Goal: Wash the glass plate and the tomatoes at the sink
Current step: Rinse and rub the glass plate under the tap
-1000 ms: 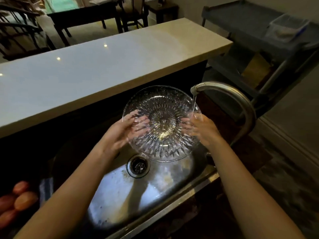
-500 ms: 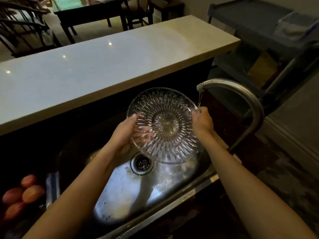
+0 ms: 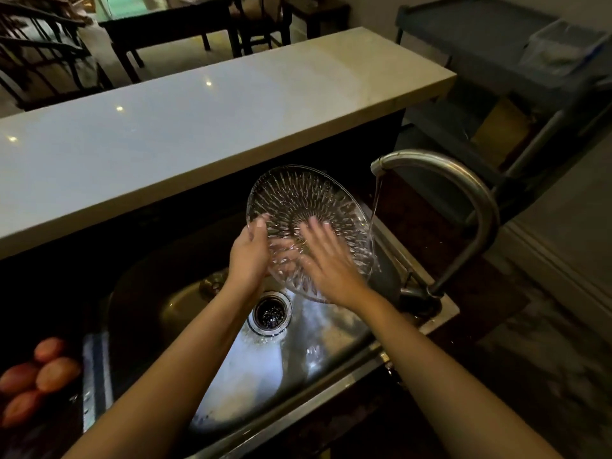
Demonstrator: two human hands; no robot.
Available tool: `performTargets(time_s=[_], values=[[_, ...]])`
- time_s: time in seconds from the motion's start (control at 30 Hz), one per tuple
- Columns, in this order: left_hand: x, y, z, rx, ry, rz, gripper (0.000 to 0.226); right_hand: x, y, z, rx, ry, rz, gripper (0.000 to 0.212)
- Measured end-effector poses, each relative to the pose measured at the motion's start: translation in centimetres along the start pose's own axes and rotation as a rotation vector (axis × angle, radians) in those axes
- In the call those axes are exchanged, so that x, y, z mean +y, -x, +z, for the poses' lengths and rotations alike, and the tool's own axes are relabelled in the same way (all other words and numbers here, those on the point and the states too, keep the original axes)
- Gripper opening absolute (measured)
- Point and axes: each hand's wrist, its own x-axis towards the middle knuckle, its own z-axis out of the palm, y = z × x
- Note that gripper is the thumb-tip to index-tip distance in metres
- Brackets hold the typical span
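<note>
Beyond, a pale table (image 3: pixel 198 127); farther back, dark chairs (image 3: pixel 43 54); at right, a grey cart (image 3: pixel 470 31) bearing a clear bin (image 3: pixel 563 51).

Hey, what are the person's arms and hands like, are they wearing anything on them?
The left hand and right hand are bare: no gloves, and no rings that I can make out, though the right hand is blurred. The forearms are bare too, with no sleeves, watch or bracelet in view.

I see the left hand (image 3: pixel 248 260) grip the tilted glass plate (image 3: pixel 308 197) over the sink (image 3: pixel 231 376) — right hand (image 3: pixel 331 263) flat on its face.
</note>
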Motion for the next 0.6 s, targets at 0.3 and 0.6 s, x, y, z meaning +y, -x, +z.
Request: performTargets(time_s=[0.3, 0.6], values=[[0.3, -0.3, -0.2, 0.075, 0.015, 0.065, 0.024, -0.8, -0.2, -1.0, 0.002, -0.023, 0.166, 0.066], [-0.7, 0.4, -1.9, 0.014, 0.068, 0.014, 0.024, 1.9, -1.6, -2.9, 0.078, 0.172, 0.285, 0.063]])
